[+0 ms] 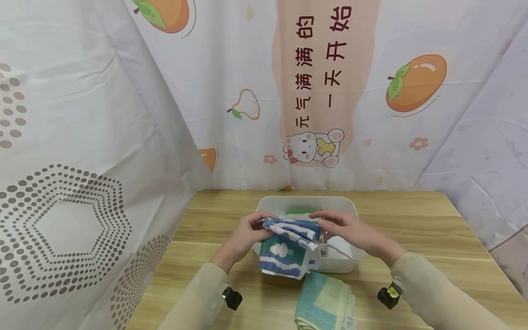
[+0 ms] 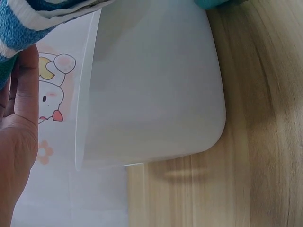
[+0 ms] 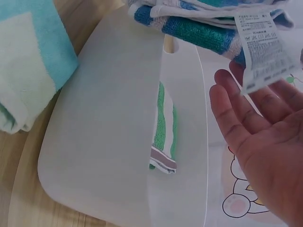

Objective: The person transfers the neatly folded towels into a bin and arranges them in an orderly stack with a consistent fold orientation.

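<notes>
A folded blue, green and white towel [image 1: 284, 256] with a white cloud pattern is held up over the front of a white bin [image 1: 340, 264]. My left hand [image 1: 245, 234] pinches its left edge, thumb on the near side. At the towel's right edge is my right hand [image 1: 350, 229], fingers loosely extended; in the right wrist view its fingertips are right beside the towel's underside and the white care label [image 3: 265, 52] hanging there. Inside the bin lies a green and white striped towel [image 3: 165, 127], partly hidden by the bin wall.
A folded teal and pale yellow towel [image 1: 319, 300] lies on the wooden table [image 1: 412, 238] in front of the bin. A printed curtain [image 1: 231, 151] hangs behind the table, and another curtain [image 1: 82, 137] runs along the left side.
</notes>
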Demonstrator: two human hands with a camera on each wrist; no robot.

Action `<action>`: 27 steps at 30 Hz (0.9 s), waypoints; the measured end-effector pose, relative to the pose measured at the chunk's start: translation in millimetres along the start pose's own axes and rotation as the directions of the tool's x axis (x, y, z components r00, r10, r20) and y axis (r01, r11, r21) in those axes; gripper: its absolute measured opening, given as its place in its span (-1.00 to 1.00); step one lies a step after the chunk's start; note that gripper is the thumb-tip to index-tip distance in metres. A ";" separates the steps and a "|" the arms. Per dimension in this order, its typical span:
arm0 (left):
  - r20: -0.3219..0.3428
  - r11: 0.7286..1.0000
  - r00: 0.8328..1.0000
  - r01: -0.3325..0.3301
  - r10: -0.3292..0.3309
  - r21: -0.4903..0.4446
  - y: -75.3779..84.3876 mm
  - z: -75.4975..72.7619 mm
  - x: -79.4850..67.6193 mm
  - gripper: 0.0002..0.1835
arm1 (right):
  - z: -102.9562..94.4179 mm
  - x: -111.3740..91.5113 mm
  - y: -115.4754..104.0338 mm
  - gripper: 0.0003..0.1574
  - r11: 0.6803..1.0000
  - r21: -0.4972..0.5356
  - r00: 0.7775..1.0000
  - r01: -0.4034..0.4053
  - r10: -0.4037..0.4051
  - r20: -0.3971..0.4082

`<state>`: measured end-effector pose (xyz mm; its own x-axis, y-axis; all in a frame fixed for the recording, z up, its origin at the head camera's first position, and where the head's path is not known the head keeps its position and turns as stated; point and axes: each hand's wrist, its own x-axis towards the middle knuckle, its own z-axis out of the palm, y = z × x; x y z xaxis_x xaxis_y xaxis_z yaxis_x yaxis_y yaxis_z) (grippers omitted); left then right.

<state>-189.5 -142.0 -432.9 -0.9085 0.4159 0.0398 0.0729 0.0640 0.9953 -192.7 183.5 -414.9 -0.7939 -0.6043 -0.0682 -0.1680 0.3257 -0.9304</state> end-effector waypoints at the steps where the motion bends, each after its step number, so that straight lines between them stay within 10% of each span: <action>1: -0.003 1.000 1.000 0.000 0.000 -0.002 -0.3 0.3 0.0 -0.67 | 0.2 -0.5 -0.7 -0.41 1.000 0.001 1.000 -0.002 0.002 0.001; 27: -0.067 0.998 0.996 0.054 -0.052 0.020 1.3 4.7 0.0 -0.64 | 19.6 -2.4 -22.6 0.03 0.960 -0.273 0.998 0.067 -0.069 0.003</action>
<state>-187.5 -137.7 -432.0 -0.9366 0.3504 -0.0064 0.0321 0.1039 0.9941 -175.5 163.3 -400.8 -0.7785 -0.6277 -0.0051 -0.3741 0.4704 -0.7992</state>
